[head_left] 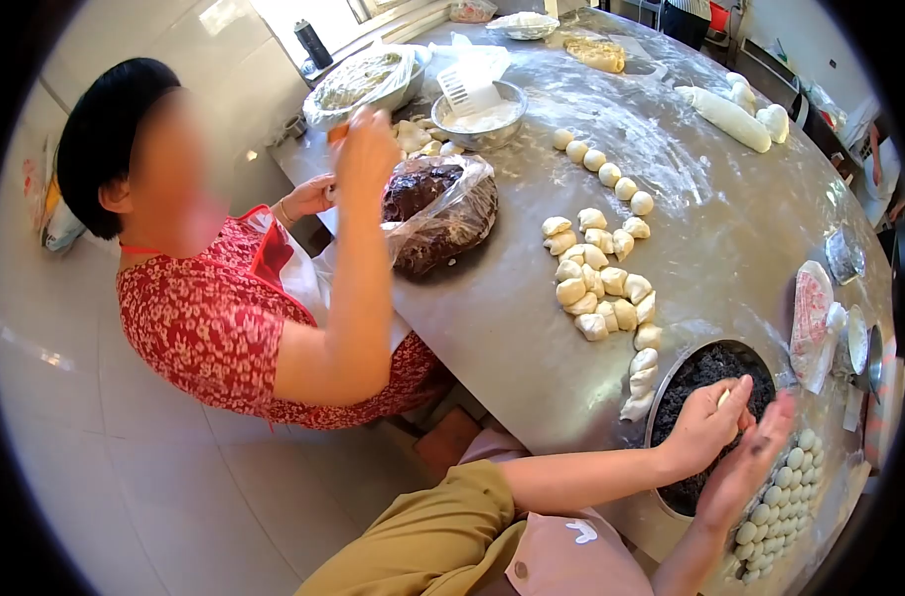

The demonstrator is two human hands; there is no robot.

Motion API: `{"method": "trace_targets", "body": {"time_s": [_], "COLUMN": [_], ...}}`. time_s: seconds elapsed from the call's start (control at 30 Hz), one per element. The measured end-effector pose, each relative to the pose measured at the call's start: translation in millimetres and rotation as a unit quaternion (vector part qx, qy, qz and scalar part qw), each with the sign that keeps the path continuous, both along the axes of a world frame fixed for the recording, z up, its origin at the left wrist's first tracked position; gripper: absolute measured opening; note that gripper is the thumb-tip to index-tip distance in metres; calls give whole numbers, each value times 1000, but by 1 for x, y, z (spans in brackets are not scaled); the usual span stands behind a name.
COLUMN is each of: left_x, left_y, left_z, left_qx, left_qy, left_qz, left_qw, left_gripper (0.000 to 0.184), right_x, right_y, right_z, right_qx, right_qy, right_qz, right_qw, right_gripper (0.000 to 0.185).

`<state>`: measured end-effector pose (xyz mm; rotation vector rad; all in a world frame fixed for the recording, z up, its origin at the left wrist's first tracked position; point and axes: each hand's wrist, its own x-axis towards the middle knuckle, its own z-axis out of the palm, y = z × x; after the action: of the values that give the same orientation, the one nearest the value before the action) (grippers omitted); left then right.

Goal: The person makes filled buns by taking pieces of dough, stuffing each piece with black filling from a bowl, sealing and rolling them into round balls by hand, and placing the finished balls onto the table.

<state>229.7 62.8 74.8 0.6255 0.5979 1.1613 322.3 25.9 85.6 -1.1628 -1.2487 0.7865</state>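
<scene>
Over a round metal bowl (653,422) of dark, crumbly filling (705,370), my left hand (705,429) curls round a small piece of pale dough (725,399). My right hand (745,462) is beside it, fingers stretched out and stained dark. Whether its palm touches the dough is hidden. Right of the bowl, small round dough balls (785,487) lie in close rows. Beyond the bowl, cut dough pieces (596,273) form a loose cluster, some trailing to the bowl's rim.
Across the metal table's corner a co-worker (214,328) in red raises a blurred hand (365,149) near a bagged dark mass (447,214). A flour bowl with a white scraper (470,89), a row of dough balls (593,159) and a dough log (725,117) lie farther off.
</scene>
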Motion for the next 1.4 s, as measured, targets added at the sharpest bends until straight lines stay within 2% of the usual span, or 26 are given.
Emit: {"method": "trace_targets", "body": {"time_s": [0.03, 0.1, 0.13, 0.23, 0.27, 0.37, 0.4, 0.5, 0.53, 0.6, 0.67, 0.7, 0.77, 0.8, 0.9, 0.93, 1.03, 1.07, 1.1, 1.13, 1.17, 1.2, 1.27, 1.3, 1.37, 1.4], "left_x": [1, 2, -1, -5, -9, -9, -11, -8, -10, -3, -7, -10, -16, -21, -19, -15, -7, -6, -14, -23, -27, -28, -27, -27, -21, -19], "left_y": [1, 1, -5, 0, 2, -8, 0, 0, 2, -9, -10, -11, -8, -1, -5, -3, -11, -14, -11, -7, -2, 1, 1, -2, 2, 0], "left_z": [-3, -7, -1, -3, 1, 8, 0, -9, -11, 6, 16, 21, 10, 7, 0, -11, -3, 8, 14, 20, 4, -12, -17, -10, -12, -5], "left_qx": [54, 156, 181, 203, 228, 219, 222, 192, 262, 197, 213, 221, 288, 301, 207, 212, 174, 163, 181, 200, 238, 249, 194, 127, 187, 125], "left_qy": [30, 94, 187, -11, -30, -8, -18, -10, 48, -73, -68, -65, 41, 43, 91, 51, -127, -168, -117, -65, 25, -8, -18, 8, 16, -91], "left_qz": [31, 91, 98, 74, 59, 4, -103, -58, -27, 43, 44, 44, -51, -100, -34, -46, -14, 18, 0, -18, -97, -117, -124, -114, -104, -129], "left_qw": [998, 979, 961, 976, 971, 976, 969, 980, 964, 977, 974, 972, 955, 947, 973, 975, 977, 972, 977, 978, 966, 961, 973, 985, 977, 979], "left_gripper": [38, 40, 39, 46, 55, 38, 29, 27, 29, 31, 38, 43, 42, 36, 37, 37, 44, 46, 47, 48, 48, 47, 50, 54, 65, 71], "right_x": [0, -10, -14, 16, 24, 25, 21, 1, 8, 15, 14, 11, 8, 9, 9, 3, 14, 11, 11, 6, 2, -2, -4, -14, -8, -1], "right_y": [-2, -6, -8, -9, -11, -19, -20, -21, -20, -18, -20, -22, -24, -24, -25, -25, -26, -23, -24, -24, -25, -26, -18, -17, -19, -20], "right_z": [-7, -16, -16, -25, -26, -26, -24, -15, -20, -18, -3, -3, -11, -17, -16, -15, -17, -14, -14, -14, -13, -13, 1, 5, 14, 14], "right_qx": [3, -66, -101, -75, -129, -116, -114, -109, -128, -124, -160, -150, -131, -167, -134, -122, -140, -136, -137, -143, -148, -154, -70, -80, -119, -157], "right_qy": [-53, 49, 99, 153, 208, 132, 167, 271, 88, 159, 290, 302, 323, 359, 103, 18, 247, 261, 159, 146, 133, 120, -66, -111, -27, 56], "right_qz": [53, 21, 3, 64, 24, 96, 89, 72, 60, 95, 88, 101, 128, 44, 132, 73, 105, 118, 127, 120, 113, 106, 120, 47, 59, 74], "right_qw": [997, 996, 990, 983, 969, 980, 975, 954, 986, 975, 939, 936, 928, 917, 977, 990, 953, 948, 969, 972, 973, 975, 988, 990, 991, 983], "right_gripper": [72, 65, 62, 56, 55, 55, 55, 54, 54, 54, 54, 54, 54, 56, 58, 57, 55, 54, 57, 59, 61, 63, 51, 48, 42, 44]}}
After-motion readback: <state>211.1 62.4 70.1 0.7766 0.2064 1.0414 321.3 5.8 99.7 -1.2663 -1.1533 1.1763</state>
